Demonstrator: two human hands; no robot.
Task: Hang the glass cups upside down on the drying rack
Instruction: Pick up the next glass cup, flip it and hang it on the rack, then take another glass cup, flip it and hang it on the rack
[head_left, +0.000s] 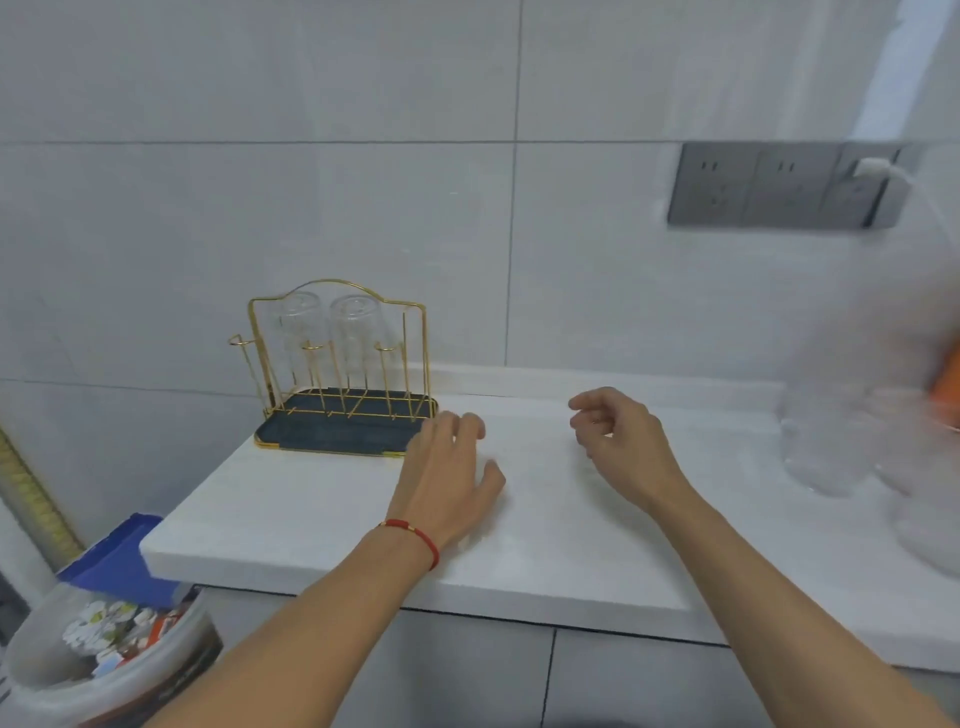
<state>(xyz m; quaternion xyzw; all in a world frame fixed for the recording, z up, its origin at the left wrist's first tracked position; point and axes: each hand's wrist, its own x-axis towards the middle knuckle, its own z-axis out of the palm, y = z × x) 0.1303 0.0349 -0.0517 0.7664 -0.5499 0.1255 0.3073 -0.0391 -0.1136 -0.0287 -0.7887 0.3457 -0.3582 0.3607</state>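
Right, counter: white slab against the tiled wall, both arms reaching over it.
Bin: on the floor at the left, full of rubbish.
Drying rack: gold wire on a dark tray, far left of the counter.
Glass cups: two hang upside down on the rack's back pegs, side by side; more blurred glassware stands far right.
Left hand: grip spread, empty, just beside the tray's corner.
Right hand: grip loosely curled, holding nothing.
Bracelet: red cord on the left wrist.
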